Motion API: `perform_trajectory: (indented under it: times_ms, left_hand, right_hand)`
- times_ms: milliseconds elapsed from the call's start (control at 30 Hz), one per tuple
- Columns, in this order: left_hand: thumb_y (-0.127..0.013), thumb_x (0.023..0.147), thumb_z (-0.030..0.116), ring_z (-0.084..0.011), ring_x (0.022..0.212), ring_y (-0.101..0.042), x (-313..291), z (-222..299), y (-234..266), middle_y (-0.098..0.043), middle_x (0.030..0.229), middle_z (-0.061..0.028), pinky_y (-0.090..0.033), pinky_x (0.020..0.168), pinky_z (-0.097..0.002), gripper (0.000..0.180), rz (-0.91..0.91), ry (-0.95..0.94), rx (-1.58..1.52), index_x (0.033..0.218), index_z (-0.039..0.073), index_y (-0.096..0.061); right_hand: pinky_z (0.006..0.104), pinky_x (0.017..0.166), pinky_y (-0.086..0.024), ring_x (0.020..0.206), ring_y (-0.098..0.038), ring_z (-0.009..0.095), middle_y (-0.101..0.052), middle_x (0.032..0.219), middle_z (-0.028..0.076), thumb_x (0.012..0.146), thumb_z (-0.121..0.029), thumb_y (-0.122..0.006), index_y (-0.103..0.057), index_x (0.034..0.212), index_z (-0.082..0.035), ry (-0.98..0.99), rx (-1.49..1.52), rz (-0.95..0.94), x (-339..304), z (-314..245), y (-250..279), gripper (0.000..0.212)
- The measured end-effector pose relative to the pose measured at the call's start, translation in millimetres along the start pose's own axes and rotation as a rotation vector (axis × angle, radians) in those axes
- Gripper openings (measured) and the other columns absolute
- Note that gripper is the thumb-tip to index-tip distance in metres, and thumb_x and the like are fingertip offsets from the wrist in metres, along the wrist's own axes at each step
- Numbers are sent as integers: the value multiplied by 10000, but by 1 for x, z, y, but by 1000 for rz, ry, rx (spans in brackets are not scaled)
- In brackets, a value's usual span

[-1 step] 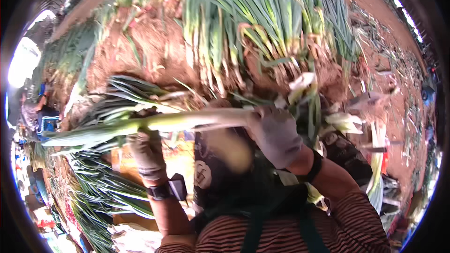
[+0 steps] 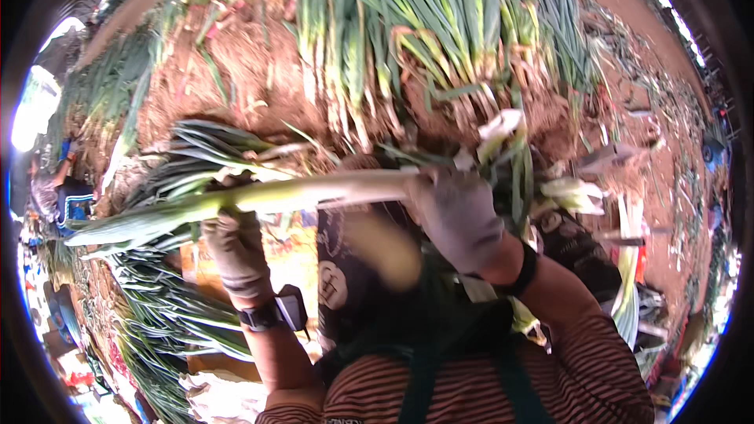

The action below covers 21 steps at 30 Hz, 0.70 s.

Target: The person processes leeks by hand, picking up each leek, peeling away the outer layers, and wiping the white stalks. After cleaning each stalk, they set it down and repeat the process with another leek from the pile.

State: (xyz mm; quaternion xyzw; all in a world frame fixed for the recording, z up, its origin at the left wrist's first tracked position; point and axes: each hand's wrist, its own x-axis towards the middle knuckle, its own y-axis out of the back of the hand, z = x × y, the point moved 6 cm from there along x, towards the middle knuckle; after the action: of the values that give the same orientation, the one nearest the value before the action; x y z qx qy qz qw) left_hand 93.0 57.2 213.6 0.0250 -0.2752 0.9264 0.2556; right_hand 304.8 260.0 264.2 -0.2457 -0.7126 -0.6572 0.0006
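A long leek (image 2: 322, 189) lies almost level across the view, its white end to the right and green leaves to the left. My left hand (image 2: 236, 255), in a pale glove, is closed around its green-white middle from below. At the white end, my gloved right hand (image 2: 459, 220) grips the stalk; its fingertips are partly hidden. Below the stalk, between my arms, is a blurred yellowish patch I cannot make out. Loose leeks (image 2: 181, 310) with dark green leaves are heaped beside my left forearm.
Bundles of leeks (image 2: 463, 23) stand on the reddish soil (image 2: 251, 71) ahead. Peeled-off pale leaves (image 2: 573, 195) and a leek stalk (image 2: 628, 267) are on the right. A crumpled white sheet (image 2: 224, 396) lies at the lower left. Another person (image 2: 49, 188) shows at the far left.
The whole view has shifted slightly, so most things sit a little further left. Both hands keep their hold on the leek.
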Motion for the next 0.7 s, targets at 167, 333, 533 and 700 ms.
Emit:
perform_trajectory:
  times_ms: [167,333,533,700]
  left_hand:
    - [-642,913,155,-293,1190,-555,1,5,-3,-576,1265,-179,-432,1060,-429,483,65,-31,-48,1319,-34,-460]
    - [-617,932,139,-199,966,-640,-2,10,-14,-632,1074,-114,-548,865,-312,299,221,-67,66,1174,-13,-529]
    - [-632,934,193,-144,928,-617,-3,18,-5,-627,1036,-84,-539,797,-267,322,358,-62,200,1168,-11,-544]
    - [-649,923,216,-136,907,-619,-5,14,2,-635,1022,-79,-536,767,-260,316,394,-18,223,1136,-5,-572]
  right_hand:
    - [401,614,-526,690,-636,289,-630,871,98,780,-181,-665,-619,895,-84,110,-90,-40,1,-4,-5,157]
    - [304,694,-518,876,-607,176,-603,972,2,695,-192,-654,-613,850,-150,299,74,51,-26,11,4,166]
    - [339,699,-505,849,-603,209,-599,976,30,681,-139,-652,-600,892,-111,459,98,-1,-74,48,35,219]
    - [411,700,-508,812,-650,269,-628,949,88,727,-99,-663,-575,997,-86,-188,-477,-549,-105,127,-4,285]
